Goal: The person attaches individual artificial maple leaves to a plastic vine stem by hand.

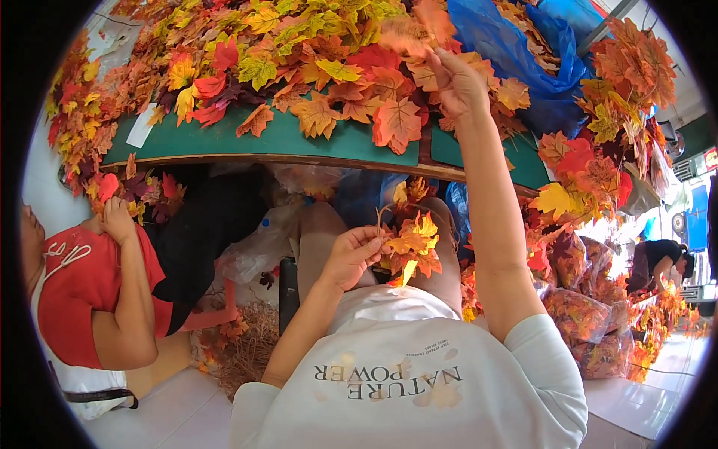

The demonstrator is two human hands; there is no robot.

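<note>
My left hand point(353, 257) is above my lap, its fingers pinched on the thin brown stem of a small spray of artificial maple leaves point(413, 241) in orange, red and yellow. Stretched out over the table, my right hand point(458, 86) has its thumb and fingertips closed on an orange artificial maple leaf point(407, 36), which is smeared by motion. Under and around that hand lies a deep pile of loose artificial leaves point(318, 112) in yellow, green, orange and red.
The green tabletop point(247, 141) has a wooden front edge. Blue plastic point(486, 45) lies at its back right. A co-worker in red point(90, 292) sits at my left, holding leaves. Leaf-filled clear bags point(580, 314) are stacked at right; brown stems point(250, 348) lie on the floor.
</note>
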